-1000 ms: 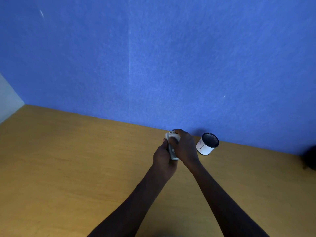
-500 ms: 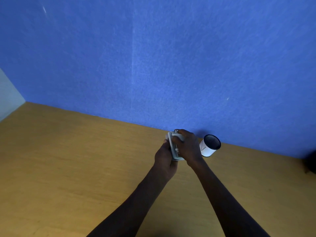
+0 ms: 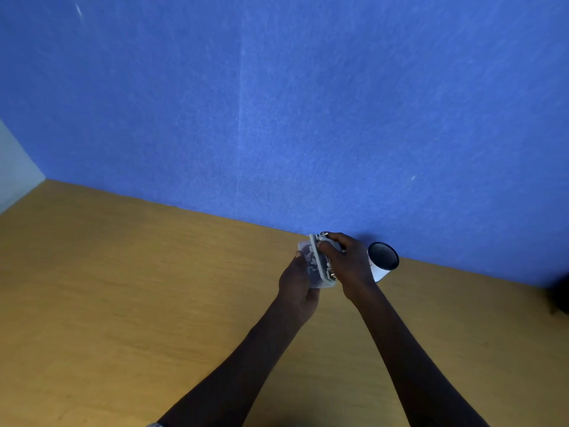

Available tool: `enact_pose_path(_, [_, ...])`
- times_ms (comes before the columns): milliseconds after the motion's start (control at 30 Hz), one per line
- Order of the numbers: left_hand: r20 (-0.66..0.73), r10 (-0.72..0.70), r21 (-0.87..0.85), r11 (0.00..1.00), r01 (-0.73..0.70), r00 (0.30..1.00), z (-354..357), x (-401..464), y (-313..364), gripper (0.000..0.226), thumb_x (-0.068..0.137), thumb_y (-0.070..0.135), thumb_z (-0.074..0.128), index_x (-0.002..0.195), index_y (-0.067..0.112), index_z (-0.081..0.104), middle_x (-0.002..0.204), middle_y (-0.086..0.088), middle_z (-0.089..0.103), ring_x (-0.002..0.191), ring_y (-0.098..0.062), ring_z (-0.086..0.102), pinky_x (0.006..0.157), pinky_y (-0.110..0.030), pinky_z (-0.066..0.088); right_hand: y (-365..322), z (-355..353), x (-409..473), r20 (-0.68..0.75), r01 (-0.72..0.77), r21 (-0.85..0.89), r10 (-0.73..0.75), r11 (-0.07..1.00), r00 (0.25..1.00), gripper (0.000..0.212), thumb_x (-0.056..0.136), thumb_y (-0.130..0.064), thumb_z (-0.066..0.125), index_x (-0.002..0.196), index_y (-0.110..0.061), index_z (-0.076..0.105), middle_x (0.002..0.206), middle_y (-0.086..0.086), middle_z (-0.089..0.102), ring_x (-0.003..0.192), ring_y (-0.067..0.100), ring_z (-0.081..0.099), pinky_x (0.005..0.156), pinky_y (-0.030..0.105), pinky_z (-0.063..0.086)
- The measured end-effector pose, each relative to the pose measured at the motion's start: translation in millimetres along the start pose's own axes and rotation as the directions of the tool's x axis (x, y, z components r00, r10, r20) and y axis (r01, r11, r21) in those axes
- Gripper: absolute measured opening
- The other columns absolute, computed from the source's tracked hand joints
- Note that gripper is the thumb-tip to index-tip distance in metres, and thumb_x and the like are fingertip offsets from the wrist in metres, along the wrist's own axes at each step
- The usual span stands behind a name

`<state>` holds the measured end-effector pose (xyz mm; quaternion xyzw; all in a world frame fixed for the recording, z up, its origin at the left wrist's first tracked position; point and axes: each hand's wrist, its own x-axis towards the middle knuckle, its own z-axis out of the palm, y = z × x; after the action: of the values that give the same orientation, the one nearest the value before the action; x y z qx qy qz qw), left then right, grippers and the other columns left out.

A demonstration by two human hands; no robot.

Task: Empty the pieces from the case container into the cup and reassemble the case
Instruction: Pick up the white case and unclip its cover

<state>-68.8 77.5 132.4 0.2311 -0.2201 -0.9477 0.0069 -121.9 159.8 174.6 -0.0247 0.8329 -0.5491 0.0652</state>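
Clear plastic case (image 3: 315, 266) gripped over the desk (image 3: 154, 288) in left hand (image 3: 297, 283) and right hand (image 3: 346, 261), pieces inside. Nothing tipped into cup (image 3: 383, 261) yet, apparently; reassembly pending.

I can read no text, label or number on the cup (image 3: 381, 264) or the case (image 3: 317, 266).

A single head-worn camera looks forward and down from above the near edge of the counter (image 3: 123, 303), facing the blue wall (image 3: 277, 103) along its far edge. Both forearms reach away from the lens; the wide angle bends the far edge.
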Motion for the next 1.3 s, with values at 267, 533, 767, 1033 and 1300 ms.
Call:
enact_pose_path(267, [0.054,0.037,-0.002,0.999,-0.037,0.998,-5,4,-2,0.036,0.103,0.026,0.031,0.108,0.003,0.059,0.087,-0.008,0.075,0.076,-0.020,0.072,0.067,-0.030,0.059,7,-8,5,0.067,-0.088,0.162,0.078,0.983,0.995,0.021,0.089,-0.016,0.065,0.107,-0.011,0.075,0.098,0.011,0.077,0.092,0.028,0.073,0.083,0.045,0.058])
enact_pose_path(533, [0.059,0.079,0.006,0.997,-0.079,0.995,-3,1,-3,0.056,0.088,0.034,0.042,0.130,-0.003,0.048,0.112,-0.016,0.062,0.093,-0.025,0.066,0.077,-0.033,0.057,11,-16,5,0.167,-0.185,0.289,0.141,0.939,0.976,0.021,0.092,-0.014,0.059,0.104,-0.007,0.075,0.102,0.023,0.074,0.086,0.028,0.068,0.074,0.040,0.053])
enact_pose_path(767, [0.029,0.037,-0.022,0.999,-0.036,0.999,-6,5,-4,0.049,0.104,0.026,0.030,0.142,-0.005,0.040,0.123,-0.019,0.058,0.103,-0.029,0.060,0.087,-0.037,0.051,12,-18,5,0.181,-0.184,0.312,0.132,0.932,0.975,0.021,0.093,-0.016,0.061,0.103,-0.005,0.075,0.097,0.018,0.076,0.084,0.026,0.070,0.071,0.038,0.054])
enact_pose_path(1033, [0.067,0.023,-0.065,0.998,-0.019,0.997,-8,4,-5,0.037,0.105,0.025,0.030,0.112,0.007,0.060,0.094,-0.007,0.077,0.085,-0.021,0.073,0.071,-0.031,0.060,11,-17,5,0.114,-0.113,0.266,0.086,0.957,0.990,0.020,0.091,-0.012,0.061,0.104,-0.010,0.076,0.097,0.014,0.077,0.083,0.021,0.070,0.069,0.033,0.056])
enact_pose_path(1300, [0.012,0.031,-0.083,0.996,-0.030,0.999,-7,5,-4,0.033,0.105,0.024,0.033,0.107,0.008,0.062,0.088,-0.004,0.079,0.078,-0.018,0.075,0.063,-0.028,0.060,9,-18,7,0.091,-0.090,0.259,0.068,0.962,0.994,0.018,0.090,-0.017,0.064,0.101,-0.014,0.078,0.094,0.018,0.075,0.083,0.022,0.065,0.072,0.038,0.052])
